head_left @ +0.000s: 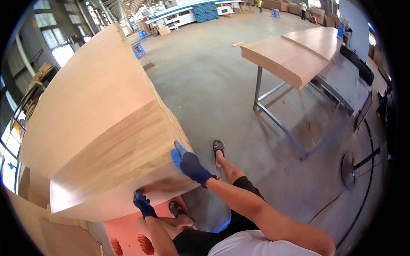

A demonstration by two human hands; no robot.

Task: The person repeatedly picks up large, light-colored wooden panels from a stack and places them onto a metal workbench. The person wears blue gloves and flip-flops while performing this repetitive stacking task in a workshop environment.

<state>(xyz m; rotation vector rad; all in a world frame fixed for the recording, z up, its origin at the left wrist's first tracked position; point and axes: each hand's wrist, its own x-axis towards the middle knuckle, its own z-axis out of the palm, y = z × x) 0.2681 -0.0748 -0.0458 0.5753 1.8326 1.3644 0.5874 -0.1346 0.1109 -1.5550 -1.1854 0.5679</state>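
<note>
A tall stack of wide wooden sheets (89,94) fills the left side, with a wood-grain panel (115,149) across its near end. My right hand (192,166), in a dark blue glove with lighter fingertips, rests at the panel's near right corner, fingers extended along the edge. Lower and to the left, my left hand (144,205), gloved the same way, touches the smooth near face of the stack. Its thumb stands apart from its partly bent fingers, and nothing shows between them. The palm side of both hands is hidden.
A red-orange platform (128,228) with ragged holes lies by my feet. At the right, a metal-framed table (279,121) carries wooden boards (290,51). A round-based stand (348,168) and a black cable (370,170) are beyond it. Machinery (183,19) stands far back.
</note>
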